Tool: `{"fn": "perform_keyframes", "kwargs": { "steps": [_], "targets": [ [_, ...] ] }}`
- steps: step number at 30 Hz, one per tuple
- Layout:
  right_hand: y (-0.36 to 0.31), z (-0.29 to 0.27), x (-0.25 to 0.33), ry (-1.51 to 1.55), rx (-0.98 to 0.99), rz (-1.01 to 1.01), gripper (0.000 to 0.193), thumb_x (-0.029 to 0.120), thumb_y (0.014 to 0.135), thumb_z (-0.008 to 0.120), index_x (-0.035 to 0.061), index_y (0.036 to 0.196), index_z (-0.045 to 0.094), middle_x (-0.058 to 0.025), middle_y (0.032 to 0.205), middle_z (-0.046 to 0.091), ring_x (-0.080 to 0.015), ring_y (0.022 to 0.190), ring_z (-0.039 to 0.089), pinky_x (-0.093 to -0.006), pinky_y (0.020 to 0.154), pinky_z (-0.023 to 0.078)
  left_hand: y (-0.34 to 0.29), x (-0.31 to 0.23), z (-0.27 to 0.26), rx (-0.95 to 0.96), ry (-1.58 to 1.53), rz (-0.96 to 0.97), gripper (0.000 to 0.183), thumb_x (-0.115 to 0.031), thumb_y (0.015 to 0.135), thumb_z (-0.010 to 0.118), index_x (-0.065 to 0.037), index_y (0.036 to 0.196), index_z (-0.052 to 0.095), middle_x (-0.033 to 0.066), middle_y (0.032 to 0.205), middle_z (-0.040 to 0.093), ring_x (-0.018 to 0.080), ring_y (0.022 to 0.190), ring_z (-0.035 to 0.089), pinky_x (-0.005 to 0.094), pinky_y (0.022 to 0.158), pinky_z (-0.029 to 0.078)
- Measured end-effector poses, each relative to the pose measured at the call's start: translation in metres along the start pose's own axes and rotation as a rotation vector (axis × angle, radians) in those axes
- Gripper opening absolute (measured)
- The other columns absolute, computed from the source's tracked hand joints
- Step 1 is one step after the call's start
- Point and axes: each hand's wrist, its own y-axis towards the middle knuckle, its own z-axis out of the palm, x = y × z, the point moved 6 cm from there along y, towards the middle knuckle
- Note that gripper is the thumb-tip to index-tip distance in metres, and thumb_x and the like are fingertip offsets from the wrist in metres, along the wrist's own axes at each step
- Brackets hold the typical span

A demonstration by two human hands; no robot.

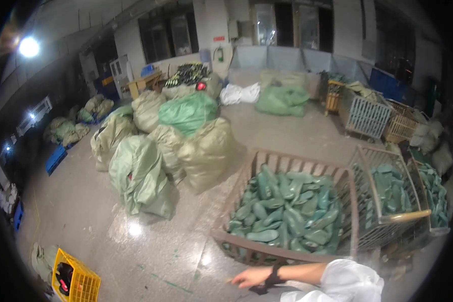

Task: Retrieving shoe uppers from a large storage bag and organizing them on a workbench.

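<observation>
My right hand (253, 277) reaches in from the lower right, its arm in a white sleeve (352, 282) with a black band (274, 277) round the wrist. Its fingers point left over the floor, loosely stretched and apart, with no held thing that I can make out. A small tan speck shows at the fingertips, too blurred to name. Just beyond the forearm stands a brown slatted cart (287, 259), heaped with green shoe lasts (292, 211); the hand is beside its near edge, apart from the lasts. My left hand is out of view.
To the right are a metal cage cart (405, 217) and another cart, both with green lasts. Several large sacks (206, 153) stand on the floor ahead. A yellow crate (85, 282) with dark items sits at lower left. More carts (367, 117) line the back right.
</observation>
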Motion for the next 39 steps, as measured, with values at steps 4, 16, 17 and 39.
{"fn": "perform_keyframes", "kwargs": {
  "steps": [4, 16, 17, 39],
  "targets": [
    [0.04, -0.103, -0.042, -0.152, -0.252, 0.188, 0.04, 0.031, 0.086, 0.052, 0.0074, 0.118, 0.05, -0.0139, 0.106, 0.061, -0.0292, 0.097, 0.058, -0.0367, 0.083, 0.045, -0.083, 0.002, -0.095, -0.03, 0.017, -0.032, 0.023, -0.03, 0.089, 0.052, -0.012, 0.078, 0.059, 0.0033, 0.079, 0.055, 0.021, 0.066, 0.054, 0.0327, 0.054, 0.041],
    [0.126, -0.344, -0.121, -0.735, -0.65, 0.867, 0.05, 0.035, 0.072, 0.065, 0.0097, 0.113, 0.054, -0.0194, 0.127, 0.042, -0.0373, 0.121, 0.037, -0.0473, 0.092, 0.037, -0.225, 0.114, -0.411, 0.133, -0.3, 0.017, 0.015, -0.027, 0.086, 0.06, -0.013, 0.08, 0.059, 0.0004, 0.074, 0.057, 0.0177, 0.065, 0.057, 0.0288, 0.051, 0.042],
    [0.12, -0.364, -0.128, -0.685, -0.654, 0.92, 0.05, 0.035, 0.071, 0.065, 0.009, 0.112, 0.055, -0.0199, 0.127, 0.042, -0.0368, 0.121, 0.037, -0.0483, 0.091, 0.038, -0.236, 0.134, -0.436, 0.139, -0.314, 0.022, 0.015, -0.027, 0.086, 0.06, -0.013, 0.08, 0.059, 0.0004, 0.074, 0.057, 0.0177, 0.065, 0.057, 0.0288, 0.051, 0.042],
    [-0.113, -0.726, -0.224, -0.342, -1.488, 1.489, 0.031, 0.022, 0.07, 0.065, 0.0056, 0.097, 0.063, -0.0142, 0.09, 0.064, -0.0317, 0.084, 0.061, -0.0385, 0.073, 0.049, -0.106, 0.657, -0.859, 0.645, -0.915, 0.328, 0.016, -0.022, 0.087, 0.056, -0.006, 0.086, 0.059, 0.0082, 0.084, 0.059, 0.0299, 0.072, 0.056, 0.0404, 0.063, 0.044]
  ]
}}
